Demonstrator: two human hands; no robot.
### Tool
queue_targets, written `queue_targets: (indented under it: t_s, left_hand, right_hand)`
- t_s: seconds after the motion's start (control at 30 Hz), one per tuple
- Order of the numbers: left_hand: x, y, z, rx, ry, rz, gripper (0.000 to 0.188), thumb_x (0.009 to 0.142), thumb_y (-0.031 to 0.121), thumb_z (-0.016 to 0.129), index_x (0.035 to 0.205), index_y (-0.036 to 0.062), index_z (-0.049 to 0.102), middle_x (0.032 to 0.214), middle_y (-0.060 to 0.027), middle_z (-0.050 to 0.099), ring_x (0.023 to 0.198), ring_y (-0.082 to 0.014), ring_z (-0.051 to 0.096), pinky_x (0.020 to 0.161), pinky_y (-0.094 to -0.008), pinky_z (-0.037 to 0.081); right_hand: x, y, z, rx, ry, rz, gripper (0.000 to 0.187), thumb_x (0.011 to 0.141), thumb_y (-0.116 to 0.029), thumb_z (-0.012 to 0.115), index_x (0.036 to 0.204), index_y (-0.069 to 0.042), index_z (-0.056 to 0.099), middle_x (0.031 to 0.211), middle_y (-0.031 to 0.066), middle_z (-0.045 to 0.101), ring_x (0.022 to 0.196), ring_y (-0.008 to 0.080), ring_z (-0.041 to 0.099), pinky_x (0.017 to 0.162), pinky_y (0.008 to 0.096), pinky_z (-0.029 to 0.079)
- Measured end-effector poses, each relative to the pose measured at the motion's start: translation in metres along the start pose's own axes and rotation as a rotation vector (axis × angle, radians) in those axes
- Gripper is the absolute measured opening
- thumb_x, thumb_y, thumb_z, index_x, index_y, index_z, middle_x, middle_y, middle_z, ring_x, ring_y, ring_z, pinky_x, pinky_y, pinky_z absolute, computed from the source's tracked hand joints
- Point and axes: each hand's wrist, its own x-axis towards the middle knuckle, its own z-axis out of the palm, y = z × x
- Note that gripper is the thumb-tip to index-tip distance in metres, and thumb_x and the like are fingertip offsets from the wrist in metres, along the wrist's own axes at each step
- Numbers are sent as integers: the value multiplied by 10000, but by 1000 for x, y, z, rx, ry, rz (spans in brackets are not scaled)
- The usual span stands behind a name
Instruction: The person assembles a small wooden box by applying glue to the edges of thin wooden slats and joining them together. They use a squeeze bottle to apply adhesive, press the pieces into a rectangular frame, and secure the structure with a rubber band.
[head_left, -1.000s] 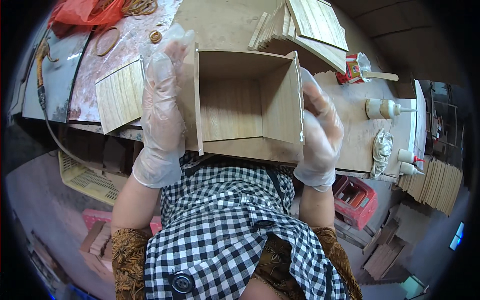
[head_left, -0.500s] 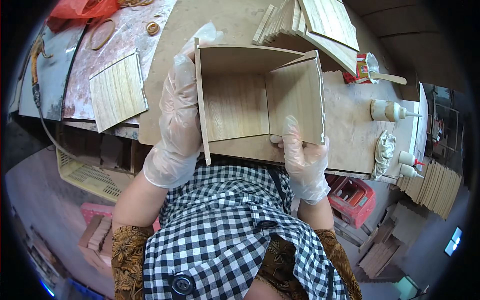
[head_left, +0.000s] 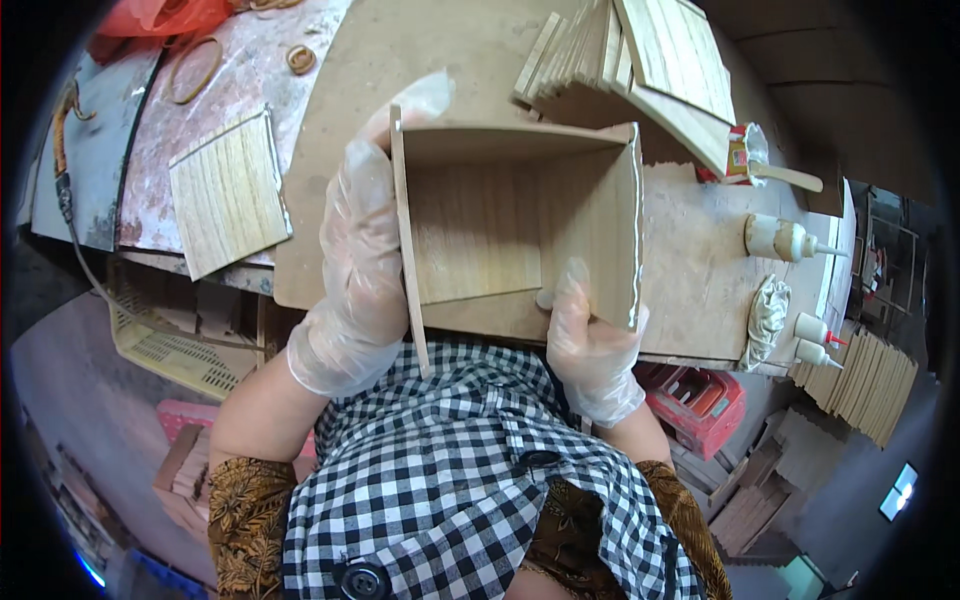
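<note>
In front of my chest I hold a partly assembled wooden box (head_left: 480,225), its open side facing me. Thin panels form its sides, and a light-grained panel lies at the back of it. White glue runs along the edge of the right panel (head_left: 612,225). My left hand (head_left: 362,240), in a clear plastic glove, grips the left panel (head_left: 404,230) from outside. My gloved right hand (head_left: 593,350) pinches the lower right corner, thumb inside the box and most other fingers hidden behind the panel. Left of the box, a loose panel (head_left: 230,195) lies on the table with white along its edges.
Stacked panels (head_left: 575,80) stand at the back, beside a red tub (head_left: 738,150) with a flat stick. Along the right side lie a glue bottle (head_left: 772,238), a crumpled cloth (head_left: 766,318) and two small bottles (head_left: 812,328). A corded tool (head_left: 62,155) rests far left.
The box has come slightly nearer my body and tilted, so its right panel looks narrower and its inside darker. My right hand has moved nearer and a little left with it.
</note>
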Motion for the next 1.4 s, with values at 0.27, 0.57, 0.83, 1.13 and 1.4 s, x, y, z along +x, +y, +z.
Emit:
queue_targets:
  t_s: [0.27,0.57,0.83,1.13,1.4]
  left_hand:
    - [-3,12,-2,77,-1,-92,528,1047,404,232,1271,-4,481,1198,-107,545,1054,-158,523,927,-287,412]
    - [0,8,-2,-16,-21,-114,517,1045,384,240,1275,-21,467,1124,-113,581,1009,-158,551,905,-285,432]
    - [3,15,0,-30,-38,-151,592,1037,414,201,1298,-63,435,1349,-210,481,1236,-267,478,1050,-362,355]
    - [8,21,-4,123,-74,-75,558,1039,409,195,1263,-30,456,1357,-235,472,1260,-307,467,1065,-391,350]
    - [0,18,-10,87,-207,-214,766,919,612,389,1389,10,322,1451,-230,336,1271,-312,433,1066,-418,354]
  right_hand:
    - [-3,-2,0,8,-13,84,83,814,34,578,897,38,579,619,148,527,479,320,542,435,383,414]
    - [-5,-6,-1,70,-37,136,154,780,66,564,930,51,596,653,143,528,486,291,527,442,362,409]
    - [11,-10,-3,50,-78,158,41,792,50,576,785,10,582,636,138,536,479,278,544,436,372,408]
    - [12,0,8,5,-101,125,116,842,31,594,731,-5,585,550,123,505,438,263,534,398,357,387]
    - [20,-4,4,-110,-48,-2,85,822,50,607,750,7,592,554,118,514,441,262,543,395,361,393]
